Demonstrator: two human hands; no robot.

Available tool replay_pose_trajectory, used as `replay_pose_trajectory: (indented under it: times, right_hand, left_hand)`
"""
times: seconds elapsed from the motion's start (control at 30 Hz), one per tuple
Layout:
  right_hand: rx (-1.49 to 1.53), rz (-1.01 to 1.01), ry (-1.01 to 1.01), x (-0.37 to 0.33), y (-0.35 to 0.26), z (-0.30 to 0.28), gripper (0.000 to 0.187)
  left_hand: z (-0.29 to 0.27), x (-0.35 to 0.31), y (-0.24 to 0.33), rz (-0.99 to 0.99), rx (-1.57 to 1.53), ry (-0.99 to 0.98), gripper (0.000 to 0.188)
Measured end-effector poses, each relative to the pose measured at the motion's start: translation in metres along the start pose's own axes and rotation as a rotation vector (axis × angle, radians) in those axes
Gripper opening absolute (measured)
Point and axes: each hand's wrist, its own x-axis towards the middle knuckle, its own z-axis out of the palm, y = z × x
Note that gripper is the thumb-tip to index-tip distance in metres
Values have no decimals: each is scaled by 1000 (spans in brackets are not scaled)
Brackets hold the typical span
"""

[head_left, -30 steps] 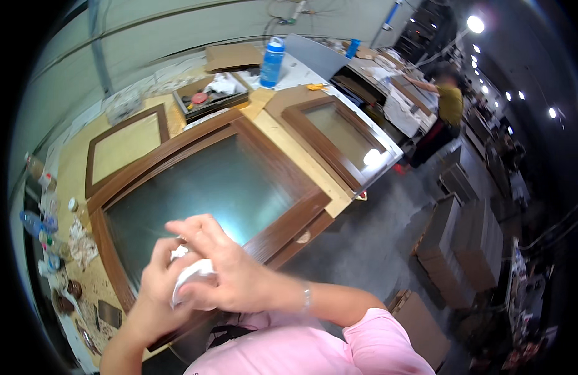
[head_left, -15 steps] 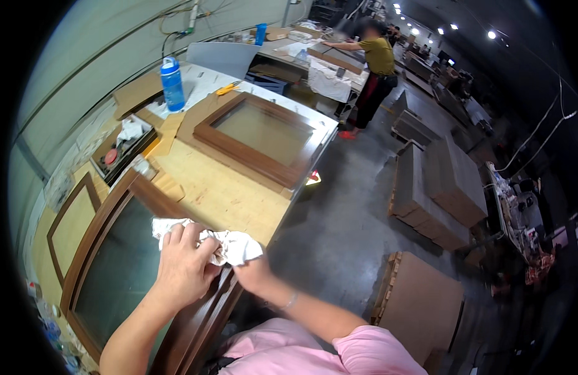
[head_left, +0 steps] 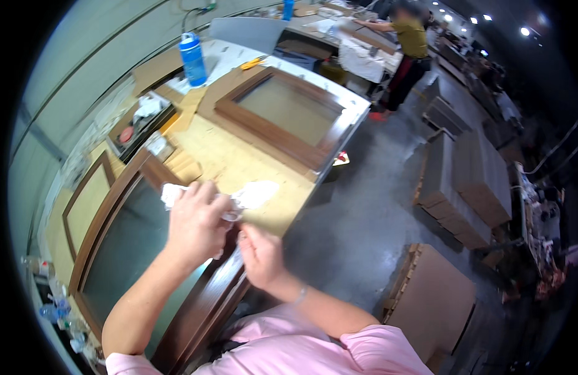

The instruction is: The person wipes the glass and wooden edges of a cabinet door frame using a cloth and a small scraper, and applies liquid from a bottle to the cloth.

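A brown wooden-framed glass door panel [head_left: 198,300] with a curved rail lies tilted in front of me on the bench. My left hand [head_left: 198,219] is closed round a crumpled white cloth [head_left: 254,195] at the panel's far right corner. Part of the cloth sticks out on both sides of the fingers, blurred on the right. Beside it, my right hand [head_left: 261,253] is at the panel's outer edge with curled fingers. Whatever lies between those fingertips is hidden.
A second framed glass panel [head_left: 223,111] rests on cardboard farther along the bench. Nearby are a blue bottle [head_left: 193,62], a yellow-handled tool [head_left: 253,62] and an open box of supplies [head_left: 167,114]. Stacked boards [head_left: 467,181] stand right; a co-worker [head_left: 411,40] is at a far table.
The view has shifted, so the bench sits farther right. My right hand has come away from the cloth's right end to the panel's edge; my left hand still grips the cloth.
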Motion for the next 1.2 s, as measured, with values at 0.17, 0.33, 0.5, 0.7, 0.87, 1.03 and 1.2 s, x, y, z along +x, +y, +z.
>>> replay_pose_trajectory:
  times: [0.17,0.33,0.5,0.7,0.87,1.03,1.2]
  right_hand:
    - [211,0,-41,-14,19,7,30]
    - [10,24,-138,-5,2,2,26]
    - [59,-44,-110,-4,14,-3,32]
    - [295,-4,-146,-7,14,0,25]
    - [311,-37,-91,-7,20,6,31]
    - [823,306,-158,-16,11,-5,44]
    - [404,33,-196,-14,23,11,37]
  left_hand:
    - [-37,-44,24,27,-92,-174,26]
    - [-10,-9,-2,-30,24,-8,18]
    - [-69,-77,29,114,-113,-349,26]
    - [-45,-38,14,52,-152,-77,32]
    - [-62,-79,21,169,-279,-252,39]
    - [-35,-44,32,141,-231,-180,40]
    - [-69,-85,27,85,-243,-233,31]
